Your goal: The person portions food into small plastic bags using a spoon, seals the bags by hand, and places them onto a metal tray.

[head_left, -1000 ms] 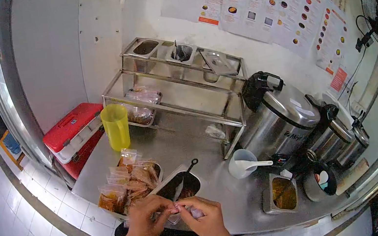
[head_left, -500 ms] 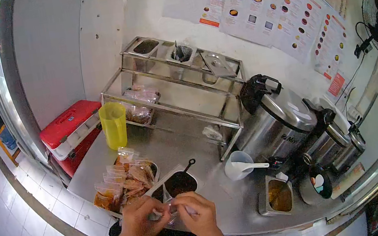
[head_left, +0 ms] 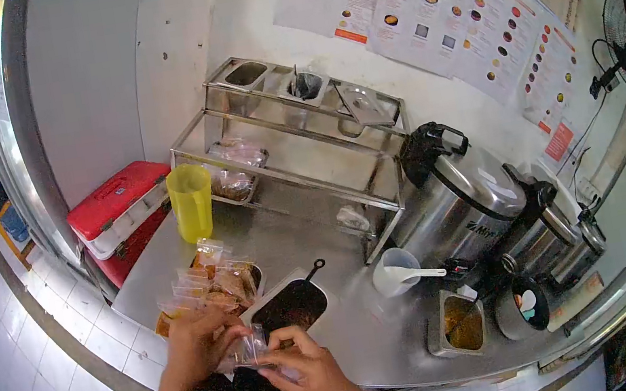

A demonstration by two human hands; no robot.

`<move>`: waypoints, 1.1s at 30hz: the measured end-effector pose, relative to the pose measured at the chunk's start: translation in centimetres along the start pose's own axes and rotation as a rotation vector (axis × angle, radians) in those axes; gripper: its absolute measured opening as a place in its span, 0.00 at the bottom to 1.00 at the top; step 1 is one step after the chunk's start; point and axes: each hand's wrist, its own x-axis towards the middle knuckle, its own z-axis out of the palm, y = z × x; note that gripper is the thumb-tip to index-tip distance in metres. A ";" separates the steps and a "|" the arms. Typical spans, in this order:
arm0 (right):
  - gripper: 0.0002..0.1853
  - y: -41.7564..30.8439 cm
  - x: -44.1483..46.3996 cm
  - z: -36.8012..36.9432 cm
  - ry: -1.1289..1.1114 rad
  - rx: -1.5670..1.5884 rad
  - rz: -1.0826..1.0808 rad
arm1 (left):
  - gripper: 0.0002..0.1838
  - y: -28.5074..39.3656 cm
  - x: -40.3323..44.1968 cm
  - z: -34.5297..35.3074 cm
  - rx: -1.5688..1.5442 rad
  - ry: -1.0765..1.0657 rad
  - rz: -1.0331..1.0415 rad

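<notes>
A small clear plastic bag (head_left: pixel 250 346) is stretched between my two hands above the table's front edge. My left hand (head_left: pixel 203 340) pinches its left side, while my right hand (head_left: pixel 303 367) grips the lower right part with closed fingers. Whether anything is inside the bag is hard to tell. Just beyond my hands sits a metal pan (head_left: pixel 328 298) of dark food with a black-handled ladle (head_left: pixel 314 270) standing in it. Left of that pan, several filled zip bags (head_left: pixel 208 282) of orange-brown food stand packed in a tray, partly behind my left hand.
A yellow pitcher (head_left: pixel 191 202) stands near a red cooler (head_left: pixel 122 205). A metal rack (head_left: pixel 301 173) holds pans and bags at the back. To the right are large steel dispensers (head_left: pixel 458 209), a white jug (head_left: pixel 393 274), a pan of brown sauce (head_left: pixel 462 323) and a dark pot (head_left: pixel 513 319).
My hands have moved apart and the left one has shifted left, so more of the clear bag shows between them. The view has shifted slightly.
</notes>
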 end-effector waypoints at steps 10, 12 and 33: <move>0.11 0.0 0.4 -0.5 -0.011 -0.172 0.063 | 0.25 0.9 0.4 -1.1 -0.039 -0.165 0.135; 0.11 -0.2 0.6 -0.7 -0.074 -0.197 0.062 | 0.27 0.1 0.1 -0.9 0.073 -0.252 0.152; 0.09 5.5 6.7 -4.7 0.233 -0.143 0.182 | 0.26 -3.1 -0.8 -1.4 -1.333 -0.225 -0.359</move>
